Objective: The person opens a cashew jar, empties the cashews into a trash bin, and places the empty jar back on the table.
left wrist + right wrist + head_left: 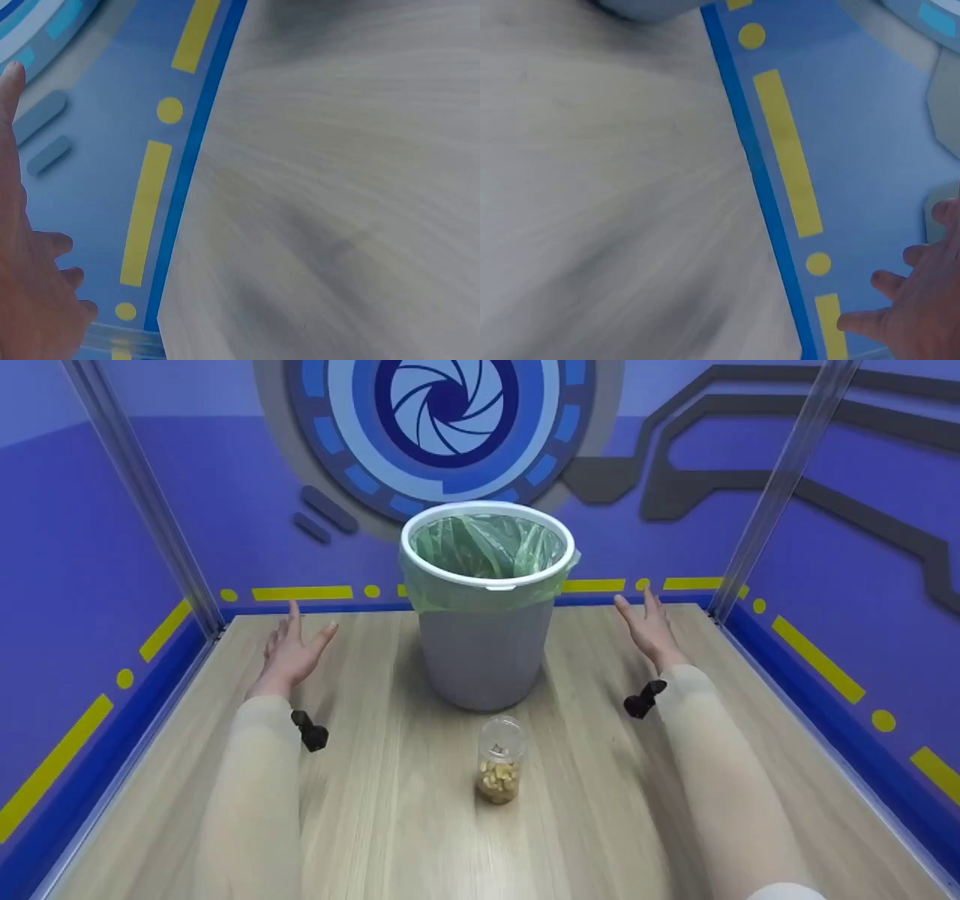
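A grey trash bin (pixel 484 652) with a white rim and a green plastic liner (pixel 487 544) stands upright at the back middle of the table. In front of it is a small clear jar (pixel 499 761), its lower half full of pale yellow pieces too small to identify. To the left of the bin, my left hand (pixel 291 654) is held with fingers spread, touching nothing. On the other side my right hand (pixel 649 630) is likewise spread and holds nothing. Both wrist views show only part of each hand, the left hand (pixel 37 292) and the right hand (pixel 919 300).
The wood-grain table (pixel 360 810) is bounded by blue printed walls (pixel 67 555) on the left, back and right. Metal posts (pixel 150 502) rise at the two back corners. A small black camera (pixel 309 731) sits at the left wrist, another black camera (pixel 643 700) at the right.
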Available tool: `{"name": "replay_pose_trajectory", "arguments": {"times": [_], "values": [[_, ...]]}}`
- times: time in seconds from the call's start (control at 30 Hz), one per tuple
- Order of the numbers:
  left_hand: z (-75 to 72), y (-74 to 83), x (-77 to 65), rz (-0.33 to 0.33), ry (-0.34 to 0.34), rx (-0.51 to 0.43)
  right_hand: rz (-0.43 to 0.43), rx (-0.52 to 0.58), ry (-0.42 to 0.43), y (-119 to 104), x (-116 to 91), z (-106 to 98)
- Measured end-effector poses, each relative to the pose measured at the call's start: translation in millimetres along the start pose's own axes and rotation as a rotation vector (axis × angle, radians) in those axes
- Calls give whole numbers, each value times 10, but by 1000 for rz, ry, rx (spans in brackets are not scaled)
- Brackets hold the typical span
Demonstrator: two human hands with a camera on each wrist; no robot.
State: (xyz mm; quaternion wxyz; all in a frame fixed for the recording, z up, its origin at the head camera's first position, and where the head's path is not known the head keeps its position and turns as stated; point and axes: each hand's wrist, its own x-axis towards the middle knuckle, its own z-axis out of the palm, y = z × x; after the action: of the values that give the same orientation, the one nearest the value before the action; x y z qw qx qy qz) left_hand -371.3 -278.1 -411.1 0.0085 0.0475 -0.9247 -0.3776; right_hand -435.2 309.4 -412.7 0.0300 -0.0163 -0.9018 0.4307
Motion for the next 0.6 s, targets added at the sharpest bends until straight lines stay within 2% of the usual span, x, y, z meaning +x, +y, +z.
{"name": "replay_pose_trajectory", "arguments": {"times": [0.2, 0.33, 0.6], "values": [[98, 42, -35, 39, -11, -92, -33, 180, -5, 40, -77, 93], [168, 64, -72, 89, 2, -126, -37, 289, -14, 65, -138, 162], [406, 108, -258, 176, 8, -198, -111, 499, -54, 105, -388, 328]]}}
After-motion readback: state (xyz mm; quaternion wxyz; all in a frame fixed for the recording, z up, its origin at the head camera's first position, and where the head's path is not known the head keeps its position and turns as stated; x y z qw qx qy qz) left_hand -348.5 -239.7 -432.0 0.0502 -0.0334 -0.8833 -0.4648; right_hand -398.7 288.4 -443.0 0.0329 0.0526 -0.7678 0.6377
